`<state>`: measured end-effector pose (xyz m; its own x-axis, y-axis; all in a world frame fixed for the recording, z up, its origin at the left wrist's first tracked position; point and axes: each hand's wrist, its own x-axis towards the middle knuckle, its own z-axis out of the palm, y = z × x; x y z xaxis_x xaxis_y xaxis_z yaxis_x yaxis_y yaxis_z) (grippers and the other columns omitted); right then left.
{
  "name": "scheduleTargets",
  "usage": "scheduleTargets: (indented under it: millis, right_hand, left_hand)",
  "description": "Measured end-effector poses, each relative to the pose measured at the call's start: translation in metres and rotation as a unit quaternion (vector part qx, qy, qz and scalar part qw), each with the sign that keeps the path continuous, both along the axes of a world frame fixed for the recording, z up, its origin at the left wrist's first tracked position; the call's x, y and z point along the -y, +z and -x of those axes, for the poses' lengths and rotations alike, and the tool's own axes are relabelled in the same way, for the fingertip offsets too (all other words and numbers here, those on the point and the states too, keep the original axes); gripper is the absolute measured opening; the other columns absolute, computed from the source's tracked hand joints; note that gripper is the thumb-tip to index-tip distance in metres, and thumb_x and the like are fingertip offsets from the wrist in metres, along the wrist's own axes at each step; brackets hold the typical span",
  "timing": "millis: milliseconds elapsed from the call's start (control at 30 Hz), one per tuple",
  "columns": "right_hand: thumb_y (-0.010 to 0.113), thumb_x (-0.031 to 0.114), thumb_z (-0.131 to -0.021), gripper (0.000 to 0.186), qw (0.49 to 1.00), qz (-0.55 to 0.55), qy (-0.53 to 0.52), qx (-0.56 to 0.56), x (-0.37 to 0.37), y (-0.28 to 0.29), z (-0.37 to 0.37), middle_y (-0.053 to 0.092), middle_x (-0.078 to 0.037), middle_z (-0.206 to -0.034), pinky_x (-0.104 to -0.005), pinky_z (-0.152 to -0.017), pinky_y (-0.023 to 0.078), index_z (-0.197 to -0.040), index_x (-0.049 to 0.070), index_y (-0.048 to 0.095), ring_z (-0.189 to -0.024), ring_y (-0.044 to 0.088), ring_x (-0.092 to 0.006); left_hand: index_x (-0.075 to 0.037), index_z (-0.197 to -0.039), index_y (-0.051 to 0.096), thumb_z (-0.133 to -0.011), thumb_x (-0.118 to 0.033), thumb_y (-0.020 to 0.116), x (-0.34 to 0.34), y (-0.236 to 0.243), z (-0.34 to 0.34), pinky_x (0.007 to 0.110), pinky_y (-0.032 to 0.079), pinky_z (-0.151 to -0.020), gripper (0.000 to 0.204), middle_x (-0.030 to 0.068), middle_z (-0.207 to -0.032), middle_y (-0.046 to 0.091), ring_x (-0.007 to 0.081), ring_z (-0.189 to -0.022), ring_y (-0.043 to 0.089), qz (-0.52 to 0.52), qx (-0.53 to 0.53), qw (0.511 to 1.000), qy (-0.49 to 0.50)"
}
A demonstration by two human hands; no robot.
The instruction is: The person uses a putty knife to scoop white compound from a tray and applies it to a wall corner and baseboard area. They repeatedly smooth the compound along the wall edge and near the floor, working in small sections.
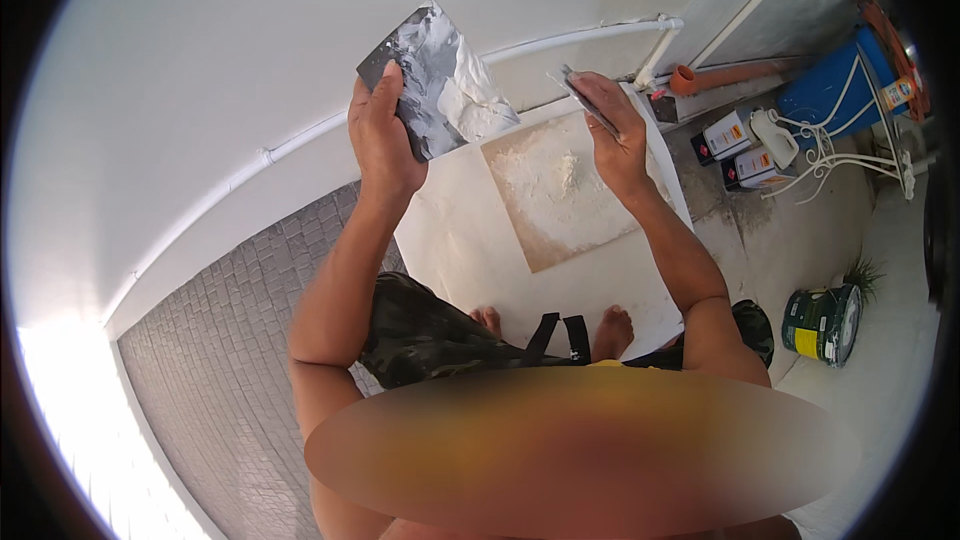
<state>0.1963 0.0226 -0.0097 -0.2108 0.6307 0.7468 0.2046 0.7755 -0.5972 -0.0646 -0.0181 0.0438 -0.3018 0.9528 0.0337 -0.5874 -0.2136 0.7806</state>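
The left hand (383, 135) pinched a dark plate (427, 90) already loaded with white putty (474, 95) in front of the wall (240, 30), the right hand (618, 122) gripped a thin scraper (592, 108), and a small lump (568, 176) seemed left on the board (543, 252).

— From where does this view look, please?
— From a head-worn camera, facing downward through a wide fisheye lens (straight edges become bent toward the rim).
— And how near is it?
— Rather near: the left hand (384, 140) and the right hand (618, 120) look large; the feet (612, 332) are below both hands, the wall (230, 60) beyond the left one.
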Motion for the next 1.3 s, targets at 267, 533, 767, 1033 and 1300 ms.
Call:
scheduleTargets:
  millis: [267,533,767,1033,1300]
  right_hand:
    - [0.079,0.009,-0.075,0.042,0.926,-0.184,-0.004,0.331,0.039,0.091,0.004,0.070,-0.004,-0.120,-0.0493,-0.100,0.048,-0.116,0.016,0.078,-0.118,0.061,-0.0308]
    - [0.079,0.006,-0.067,0.048,0.931,-0.175,0.025,0.320,0.037,0.089,-0.005,0.066,0.002,-0.117,-0.0469,-0.099,0.046,-0.112,0.021,0.076,-0.118,0.058,-0.0262]
    - [0.079,0.011,-0.076,0.043,0.908,-0.187,0.029,0.373,0.033,0.070,0.002,0.066,0.002,-0.126,-0.0485,-0.108,0.042,-0.116,0.026,0.077,-0.123,0.057,-0.0271]
    - [0.073,-0.006,-0.076,0.066,0.981,0.001,0.176,0.082,0.024,0.062,0.000,0.059,-0.008,-0.137,-0.0446,-0.109,0.045,-0.135,0.023,0.066,-0.129,0.052,-0.0341]
    - [0.059,-0.010,-0.087,0.068,0.964,0.072,0.083,0.244,0.008,0.037,-0.004,0.054,-0.012,-0.142,-0.0397,-0.111,0.047,-0.148,0.021,0.055,-0.132,0.053,-0.0334]
  left_hand:
    - [0.002,-0.123,0.058,-0.102,-0.015,0.057,0.000,-0.005,-0.012,0.029,0.055,-0.077,0.027,0.0063,-0.104,0.067,0.0130,-0.088,0.066,-0.021,-0.062,0.997,0.038]
    - [-0.002,-0.109,0.062,-0.102,-0.013,0.056,0.007,0.004,-0.019,0.024,0.046,-0.068,0.015,-0.0011,-0.089,0.063,0.0068,-0.074,0.053,0.017,-0.155,0.987,0.029]
    - [0.000,-0.109,0.064,-0.100,-0.012,0.056,0.013,0.013,-0.032,0.023,0.043,-0.073,0.017,-0.0021,-0.088,0.060,0.0058,-0.079,0.049,0.027,-0.199,0.980,0.003]
    - [0.000,-0.121,0.057,-0.105,-0.012,0.047,0.001,0.013,-0.009,0.039,0.059,-0.090,0.023,0.0126,-0.115,0.066,0.0257,-0.103,0.069,0.093,0.081,0.992,0.029]
    - [0.000,-0.130,0.056,-0.108,-0.020,0.044,0.005,0.005,-0.002,0.042,0.055,-0.096,0.032,0.0101,-0.121,0.065,0.0249,-0.110,0.066,0.140,0.058,0.986,-0.075]
